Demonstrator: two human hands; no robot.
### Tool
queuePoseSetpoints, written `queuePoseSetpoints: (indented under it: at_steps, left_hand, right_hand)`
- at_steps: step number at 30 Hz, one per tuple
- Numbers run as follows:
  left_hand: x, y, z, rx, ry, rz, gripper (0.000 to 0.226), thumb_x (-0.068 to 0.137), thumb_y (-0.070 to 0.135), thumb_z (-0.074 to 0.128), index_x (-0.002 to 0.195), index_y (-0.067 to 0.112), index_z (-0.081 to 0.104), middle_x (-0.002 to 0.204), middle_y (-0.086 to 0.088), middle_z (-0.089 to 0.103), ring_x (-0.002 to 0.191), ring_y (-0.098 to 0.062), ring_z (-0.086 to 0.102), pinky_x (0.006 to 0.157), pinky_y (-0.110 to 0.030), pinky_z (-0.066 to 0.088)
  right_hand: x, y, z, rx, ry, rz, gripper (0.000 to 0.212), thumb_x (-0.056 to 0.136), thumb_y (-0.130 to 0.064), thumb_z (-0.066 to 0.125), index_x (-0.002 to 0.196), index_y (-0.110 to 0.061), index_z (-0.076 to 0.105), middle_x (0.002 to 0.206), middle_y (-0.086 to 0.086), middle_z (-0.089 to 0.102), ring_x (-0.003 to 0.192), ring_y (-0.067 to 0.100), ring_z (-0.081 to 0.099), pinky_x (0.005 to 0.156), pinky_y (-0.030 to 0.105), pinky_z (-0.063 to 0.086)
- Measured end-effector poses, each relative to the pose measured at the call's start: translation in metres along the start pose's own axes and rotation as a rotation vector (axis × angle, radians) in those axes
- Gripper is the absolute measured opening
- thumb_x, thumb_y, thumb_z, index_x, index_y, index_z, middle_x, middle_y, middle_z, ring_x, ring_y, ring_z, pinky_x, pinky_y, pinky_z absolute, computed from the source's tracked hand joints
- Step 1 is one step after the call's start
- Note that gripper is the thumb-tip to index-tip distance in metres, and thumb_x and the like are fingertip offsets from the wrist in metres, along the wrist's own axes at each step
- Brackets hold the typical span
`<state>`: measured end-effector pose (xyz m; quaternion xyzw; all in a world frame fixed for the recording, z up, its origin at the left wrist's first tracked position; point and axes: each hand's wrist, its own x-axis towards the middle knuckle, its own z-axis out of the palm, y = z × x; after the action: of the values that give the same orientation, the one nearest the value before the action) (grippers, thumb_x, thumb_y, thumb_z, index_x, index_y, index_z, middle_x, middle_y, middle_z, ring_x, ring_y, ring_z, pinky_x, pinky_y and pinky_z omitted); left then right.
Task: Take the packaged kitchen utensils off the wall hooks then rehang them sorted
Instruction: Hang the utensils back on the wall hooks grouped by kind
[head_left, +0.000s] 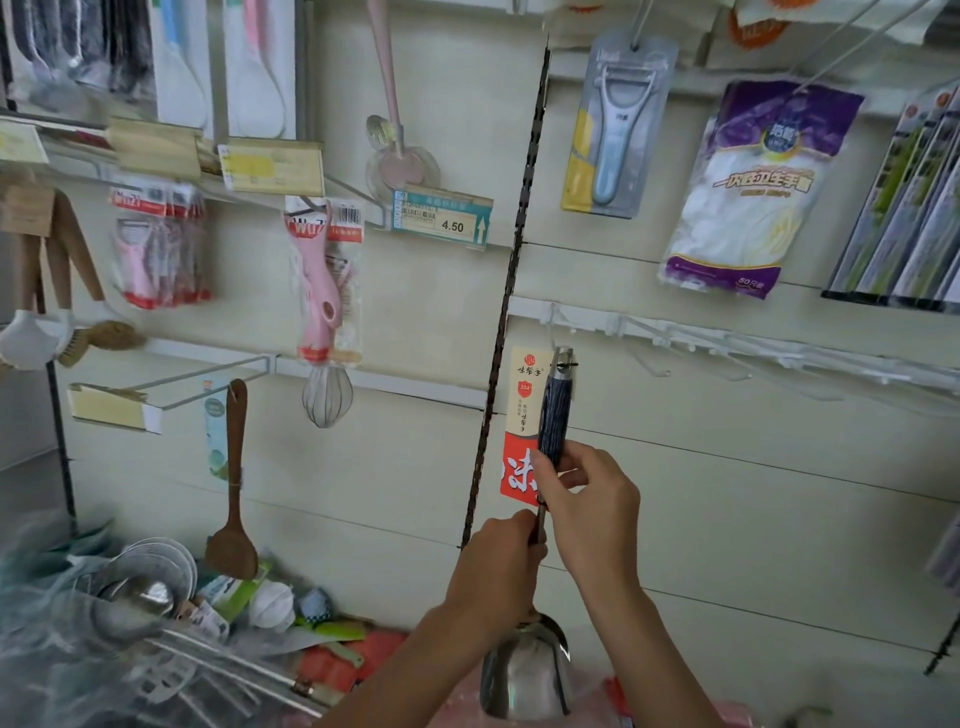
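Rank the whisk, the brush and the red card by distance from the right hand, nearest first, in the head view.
1. Red card, just behind the right hand.
2. Whisk, hanging to its upper left.
3. Brush, at the far left.

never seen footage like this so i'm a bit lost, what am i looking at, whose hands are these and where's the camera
There is no machine here: a person works with bare hands. The single picture comes from a camera worn on their head, looking forward and down at a shop wall.

The left hand grips the thin metal shaft of a steel ladle. The right hand holds its dark blue handle, which carries a red and white card. The handle's top is up near a row of white hooks.

Hanging on the wall are a blue peeler, a pink peeler, a whisk and a wooden spatula. At lower left lies a heap of loose utensils.
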<state>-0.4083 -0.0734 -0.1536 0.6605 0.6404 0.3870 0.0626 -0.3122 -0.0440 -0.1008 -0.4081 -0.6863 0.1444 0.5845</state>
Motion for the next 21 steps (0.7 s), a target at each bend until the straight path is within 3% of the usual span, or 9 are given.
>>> queuePoseSetpoints:
  at_steps: [7, 11, 15, 21]
  left_hand:
    - [0.000, -0.006, 0.001, 0.010, -0.007, -0.015, 0.017, 0.102, 0.021, 0.049, 0.101, 0.009, 0.061, 0.099, -0.007, 0.070, 0.072, -0.013, 0.056, 0.070, -0.026, 0.049]
    - [-0.003, -0.006, 0.001, -0.001, -0.018, -0.013, 0.017, 0.101, 0.021, 0.049, 0.101, 0.009, 0.061, 0.099, -0.007, 0.071, 0.073, -0.016, 0.059, 0.069, -0.028, 0.050]
    - [-0.009, -0.006, 0.002, 0.010, -0.015, 0.012, 0.017, 0.102, 0.023, 0.048, 0.104, 0.010, 0.060, 0.101, -0.004, 0.070, 0.073, -0.011, 0.053, 0.066, -0.021, 0.039]
    - [-0.004, -0.005, 0.001, 0.021, 0.003, 0.003, 0.017, 0.102, 0.022, 0.048, 0.101, 0.010, 0.060, 0.097, -0.005, 0.070, 0.073, -0.014, 0.058, 0.071, -0.029, 0.050]
  right_hand:
    - [-0.002, 0.001, 0.009, -0.028, -0.034, 0.034, 0.037, 0.088, -0.043, 0.070, 0.117, -0.020, 0.070, 0.103, -0.004, 0.070, 0.083, 0.008, 0.067, 0.072, 0.029, 0.061]
    - [-0.006, 0.003, 0.010, -0.036, -0.013, 0.029, 0.034, 0.089, -0.042, 0.071, 0.115, -0.020, 0.070, 0.100, -0.007, 0.069, 0.081, 0.007, 0.066, 0.069, 0.025, 0.059]
    - [-0.010, 0.006, 0.006, -0.012, 0.002, 0.051, 0.032, 0.089, -0.039, 0.072, 0.114, -0.020, 0.070, 0.097, -0.009, 0.068, 0.080, 0.006, 0.066, 0.067, 0.022, 0.056]
    - [-0.005, 0.002, 0.005, -0.009, 0.008, 0.041, 0.031, 0.089, -0.039, 0.071, 0.113, -0.020, 0.070, 0.098, -0.006, 0.070, 0.081, 0.008, 0.067, 0.070, 0.028, 0.059]
